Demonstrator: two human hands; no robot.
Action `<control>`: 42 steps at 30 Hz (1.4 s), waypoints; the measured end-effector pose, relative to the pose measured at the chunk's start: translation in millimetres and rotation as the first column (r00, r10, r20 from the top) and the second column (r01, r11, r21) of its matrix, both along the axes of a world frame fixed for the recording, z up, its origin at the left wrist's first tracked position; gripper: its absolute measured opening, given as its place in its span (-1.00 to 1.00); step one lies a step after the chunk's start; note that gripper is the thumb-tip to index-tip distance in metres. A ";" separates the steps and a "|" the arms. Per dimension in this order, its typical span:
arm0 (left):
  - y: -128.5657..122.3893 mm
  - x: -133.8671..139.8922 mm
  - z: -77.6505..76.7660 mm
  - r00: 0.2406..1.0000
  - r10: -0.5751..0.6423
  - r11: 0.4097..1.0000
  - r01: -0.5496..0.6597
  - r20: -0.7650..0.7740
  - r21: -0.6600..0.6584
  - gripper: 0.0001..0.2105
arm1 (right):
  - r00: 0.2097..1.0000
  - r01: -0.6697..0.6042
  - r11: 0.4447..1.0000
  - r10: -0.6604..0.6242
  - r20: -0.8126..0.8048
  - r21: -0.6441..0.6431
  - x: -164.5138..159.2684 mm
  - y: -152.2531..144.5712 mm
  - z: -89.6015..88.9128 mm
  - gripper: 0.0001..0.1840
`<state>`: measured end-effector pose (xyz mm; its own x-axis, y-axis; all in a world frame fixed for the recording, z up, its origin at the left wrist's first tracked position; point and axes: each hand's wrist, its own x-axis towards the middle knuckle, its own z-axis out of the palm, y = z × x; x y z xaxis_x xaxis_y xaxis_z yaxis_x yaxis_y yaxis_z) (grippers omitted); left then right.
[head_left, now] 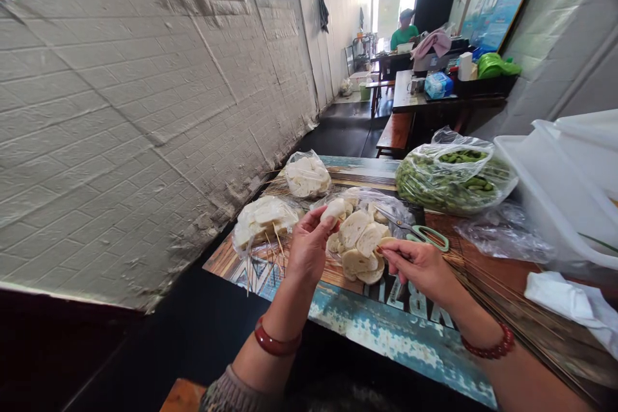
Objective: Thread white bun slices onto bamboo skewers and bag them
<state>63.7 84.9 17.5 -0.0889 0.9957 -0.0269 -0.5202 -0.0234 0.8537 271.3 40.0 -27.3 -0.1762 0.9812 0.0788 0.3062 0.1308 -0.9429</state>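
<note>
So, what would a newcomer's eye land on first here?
Probably the heap of pale slices on the table between the two hands, with the left hand holding a pale piece at its upper left and the right hand at its right edge. Next, the bulging clear bag of green pods at the table's far right, and the green-handled scissors just beyond the right hand.

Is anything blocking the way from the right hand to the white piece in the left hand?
Nothing visible seems to block it. The pile of pale slices lies between the right hand and the white piece in the left hand, but apparently beneath them.
</note>
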 end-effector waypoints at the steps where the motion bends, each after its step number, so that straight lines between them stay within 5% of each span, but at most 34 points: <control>1: -0.3 0.4 0.1 1.000 -0.001 1.000 0.001 -0.010 0.002 -0.68 | 1.000 0.001 1.000 -0.001 -0.002 0.002 -0.4 0.1 -0.8 -0.65; 13: -6.1 4.4 -0.1 0.997 -0.028 1.000 0.027 -0.071 -0.016 -0.72 | 0.999 0.042 0.999 -0.042 -0.005 0.027 -8.6 -1.4 -4.9 -0.65; 21: -8.9 -4.1 3.7 0.991 -0.135 0.991 0.135 -0.011 0.000 -0.48 | 0.999 -0.006 0.999 0.007 -0.038 0.034 -10.4 -1.0 -9.7 -0.67; 42: -16.7 8.5 8.0 0.966 -0.212 0.971 0.225 -0.150 0.079 -0.71 | 0.999 0.050 0.995 -0.050 -0.012 0.088 -15.9 -2.6 -13.4 -0.64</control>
<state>72.3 68.2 25.5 0.1349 0.9887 0.0655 -0.3977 -0.0065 0.9175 255.4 37.3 -40.7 -0.1259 0.9779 0.1672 0.3049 0.1985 -0.9314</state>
